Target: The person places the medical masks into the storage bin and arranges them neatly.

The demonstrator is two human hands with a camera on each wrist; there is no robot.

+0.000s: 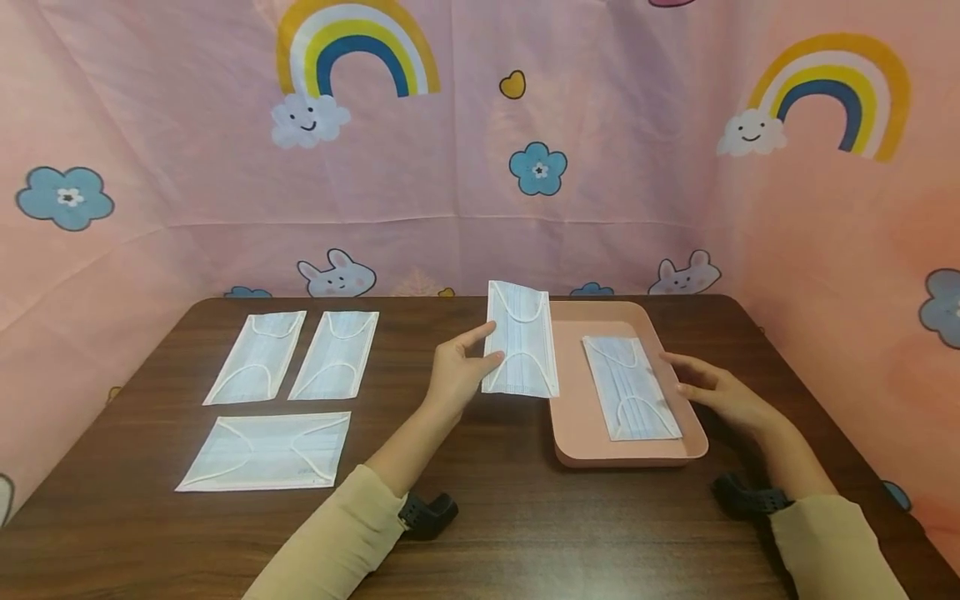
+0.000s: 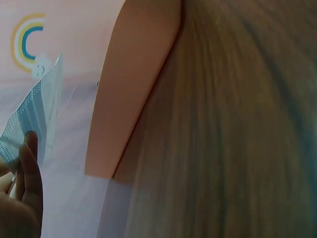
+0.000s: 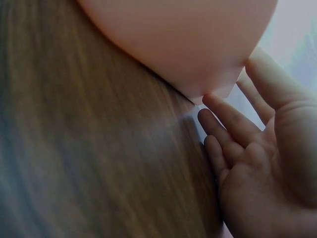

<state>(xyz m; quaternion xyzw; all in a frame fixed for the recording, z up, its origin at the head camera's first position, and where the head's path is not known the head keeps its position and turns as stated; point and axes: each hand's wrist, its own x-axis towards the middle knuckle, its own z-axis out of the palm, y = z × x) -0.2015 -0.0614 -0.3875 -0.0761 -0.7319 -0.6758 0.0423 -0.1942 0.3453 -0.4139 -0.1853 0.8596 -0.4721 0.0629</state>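
My left hand pinches a pale blue face mask by its left edge, thumb in front. The mask stands nearly upright, its right edge overlapping the left side of a pink tray in the head view. In the left wrist view the held mask appears edge-on beside the fingers. Another face mask lies in the tray, ear loops up. Along the tray's right side, my right hand touches the outer wall with relaxed fingers. The right wrist view has its fingertips against the tray wall.
On the left of the brown wooden table lie three more masks: two side by side at the back and one crosswise in front. A pink patterned cloth hangs behind and at both sides.
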